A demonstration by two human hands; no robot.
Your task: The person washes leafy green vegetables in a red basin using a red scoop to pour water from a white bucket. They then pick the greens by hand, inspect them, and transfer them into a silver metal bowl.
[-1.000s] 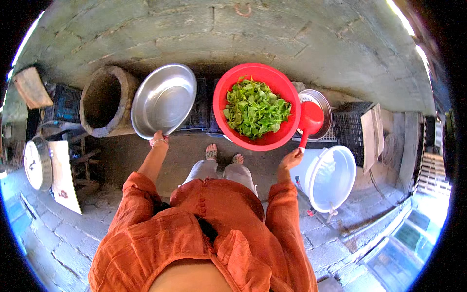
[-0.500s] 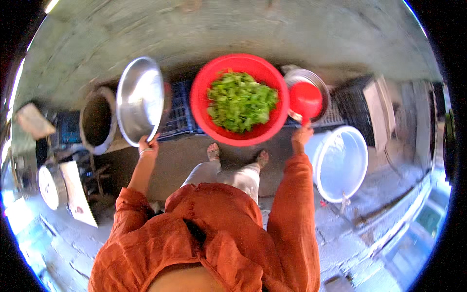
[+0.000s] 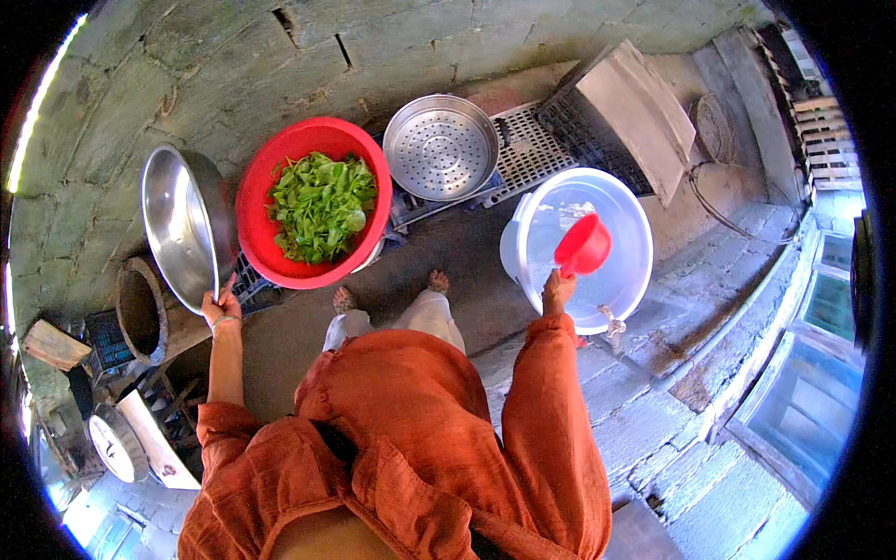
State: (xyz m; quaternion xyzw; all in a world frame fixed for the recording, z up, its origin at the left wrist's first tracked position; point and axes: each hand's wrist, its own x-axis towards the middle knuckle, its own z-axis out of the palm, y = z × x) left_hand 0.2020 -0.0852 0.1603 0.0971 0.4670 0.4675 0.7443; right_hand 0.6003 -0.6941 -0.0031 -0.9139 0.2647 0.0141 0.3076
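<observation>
Grey block wall [image 3: 224, 75] curves across the top of the frame, with a perforated steel pan [image 3: 441, 147] standing at upper centre, on or beside plastic crates. What has just changed is the right side: the red dipper [image 3: 584, 243], which half a second ago covered that pan, is now over the mouth of the white bucket [image 3: 630, 233] at right of centre, so the right hand's work has shifted from the pan to the bucket. How much water the bucket holds is hard to tell. The view has swung as well, and the red tub [image 3: 254, 205], heaped with leafy greens [image 3: 322, 207], lies at upper left of centre.

The right hand [image 3: 557, 294] ends a long, almost straight reach up from the lower centre, its fingers closed around the dipper's handle, just above a tap [image 3: 611, 322] by the bucket's lower rim. The left hand [image 3: 222, 306] stretches up the left side of the frame, forearm bare below the rolled sleeve, fingers gripping the lower rim of the steel basin [image 3: 177, 224]. This is tilted almost on edge, close beside the tub.
</observation>
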